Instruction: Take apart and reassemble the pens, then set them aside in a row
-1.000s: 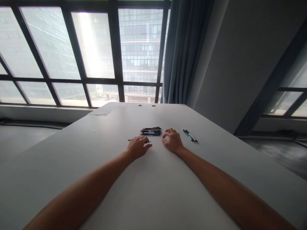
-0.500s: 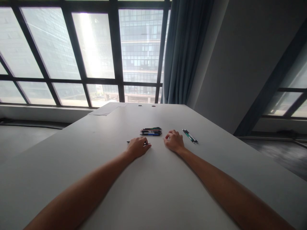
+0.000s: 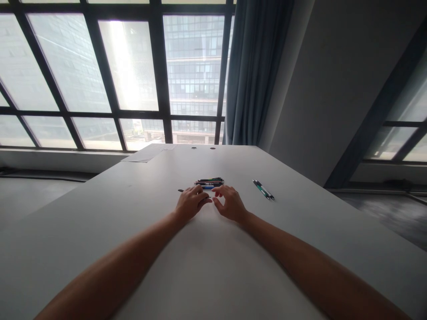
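My left hand (image 3: 191, 201) is closed around a dark pen (image 3: 180, 190), whose one end sticks out on the left and whose thin tip shows at the thumb; the fingers cover the middle. Just right of that tip, my right hand (image 3: 231, 203) is curved with thumb and fingers apart and nothing visible between them. Beyond both hands lies a row of several pens (image 3: 209, 183) side by side, a blue one nearest and partly behind my fingers. Two more pens (image 3: 263, 190), one with green on it, lie slanted to the right of my right hand.
The white table (image 3: 213, 266) reaches away toward the windows. Sheets of paper (image 3: 143, 154) lie at its far left edge, and two dark round spots (image 3: 212, 148) mark the far end. A blue curtain (image 3: 255, 75) hangs behind, beside a grey wall.
My right hand has moved left, close to the pen in my left hand, and its fingers have spread. The left hand has risen slightly with the pen.
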Tool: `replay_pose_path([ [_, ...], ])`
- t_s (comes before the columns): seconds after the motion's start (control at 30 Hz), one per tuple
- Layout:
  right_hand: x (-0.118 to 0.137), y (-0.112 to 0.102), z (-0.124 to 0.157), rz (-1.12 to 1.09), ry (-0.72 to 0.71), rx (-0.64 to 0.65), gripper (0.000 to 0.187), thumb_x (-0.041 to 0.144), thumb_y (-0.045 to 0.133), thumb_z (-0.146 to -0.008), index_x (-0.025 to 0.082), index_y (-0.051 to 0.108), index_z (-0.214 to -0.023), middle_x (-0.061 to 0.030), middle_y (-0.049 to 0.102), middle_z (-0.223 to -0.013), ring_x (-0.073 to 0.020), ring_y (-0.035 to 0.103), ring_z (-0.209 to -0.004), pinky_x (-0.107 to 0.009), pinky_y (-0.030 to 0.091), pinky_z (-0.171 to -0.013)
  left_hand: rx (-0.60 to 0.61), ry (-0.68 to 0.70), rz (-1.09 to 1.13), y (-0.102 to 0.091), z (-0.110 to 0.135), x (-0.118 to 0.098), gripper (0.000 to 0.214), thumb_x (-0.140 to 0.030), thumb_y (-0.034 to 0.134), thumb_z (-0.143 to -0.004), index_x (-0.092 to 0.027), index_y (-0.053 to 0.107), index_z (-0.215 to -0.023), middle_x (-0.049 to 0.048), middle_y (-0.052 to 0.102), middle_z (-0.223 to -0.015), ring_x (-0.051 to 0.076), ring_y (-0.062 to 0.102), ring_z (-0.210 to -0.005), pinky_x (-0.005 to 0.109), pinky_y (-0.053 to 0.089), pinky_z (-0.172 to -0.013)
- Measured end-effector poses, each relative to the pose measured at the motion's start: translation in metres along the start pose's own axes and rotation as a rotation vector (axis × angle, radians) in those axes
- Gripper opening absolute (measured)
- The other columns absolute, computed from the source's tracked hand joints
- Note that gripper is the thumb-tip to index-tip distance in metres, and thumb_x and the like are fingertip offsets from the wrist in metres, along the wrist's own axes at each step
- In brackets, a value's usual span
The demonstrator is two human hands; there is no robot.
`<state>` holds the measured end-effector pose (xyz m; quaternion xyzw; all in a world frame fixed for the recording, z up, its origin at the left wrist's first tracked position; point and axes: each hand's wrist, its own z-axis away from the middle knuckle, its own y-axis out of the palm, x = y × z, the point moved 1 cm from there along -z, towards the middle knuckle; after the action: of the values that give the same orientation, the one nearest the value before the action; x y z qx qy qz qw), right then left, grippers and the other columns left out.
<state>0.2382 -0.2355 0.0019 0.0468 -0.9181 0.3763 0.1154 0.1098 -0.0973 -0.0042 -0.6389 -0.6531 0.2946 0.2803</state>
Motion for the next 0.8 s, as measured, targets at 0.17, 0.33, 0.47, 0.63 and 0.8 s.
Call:
replay_pose_path([
  [0.17,-0.002,0.002,0.001,-0.016,-0.011,0.016,0.019,0.018,0.058,-0.083,0.019,0.062,-0.102,-0.0042,0.067,-0.087,-0.0189,0.062,-0.083,-0.035,0.044,-0.081,-0.05,0.053,0.08,-0.002,0.001,-0.003,0.038,-0.047,0.04,-0.097,-0.022,0.069,-0.098,0.0072,0.068,-0.088,0.017,0.063,-0.082,0.029,0.048,-0.076],
  [0.33,-0.003,0.004,0.0,-0.11,-0.106,-0.033,0.015,0.028,0.058,-0.09,0.022,0.065,-0.102,-0.0069,0.066,-0.103,-0.0204,0.061,-0.095,-0.037,0.049,-0.084,-0.125,0.047,0.17,-0.009,0.0,-0.009,0.035,-0.043,0.04,-0.098,-0.02,0.066,-0.096,0.0076,0.071,-0.088,0.017,0.065,-0.083,0.029,0.049,-0.075],
  [0.47,0.002,0.004,-0.001,-0.143,-0.135,-0.043,0.016,0.032,0.053,-0.093,0.023,0.066,-0.096,-0.0063,0.066,-0.1,-0.0192,0.061,-0.094,-0.036,0.05,-0.084,-0.167,0.011,0.253,-0.011,-0.001,-0.011,0.03,-0.039,0.04,-0.098,-0.021,0.064,-0.096,0.0063,0.07,-0.088,0.017,0.064,-0.083,0.029,0.05,-0.074],
  [0.63,-0.004,0.002,-0.002,-0.073,0.049,-0.088,0.016,0.026,0.052,-0.091,0.02,0.062,-0.102,-0.0058,0.066,-0.087,-0.0184,0.06,-0.08,-0.032,0.048,-0.076,-0.186,-0.231,0.208,-0.005,0.0,-0.003,0.032,-0.036,0.052,-0.09,-0.02,0.051,-0.118,0.0067,0.064,-0.096,0.02,0.061,-0.088,0.033,0.051,-0.078],
  [0.8,-0.011,0.001,0.0,0.068,0.232,0.076,0.014,0.019,0.056,-0.08,0.019,0.062,-0.093,-0.0022,0.064,-0.074,-0.0161,0.058,-0.068,-0.026,0.043,-0.067,-0.046,-0.363,0.088,0.003,0.001,0.005,0.046,-0.006,0.046,-0.073,-0.017,0.047,-0.118,0.0104,0.06,-0.107,0.024,0.056,-0.101,0.04,0.047,-0.089],
])
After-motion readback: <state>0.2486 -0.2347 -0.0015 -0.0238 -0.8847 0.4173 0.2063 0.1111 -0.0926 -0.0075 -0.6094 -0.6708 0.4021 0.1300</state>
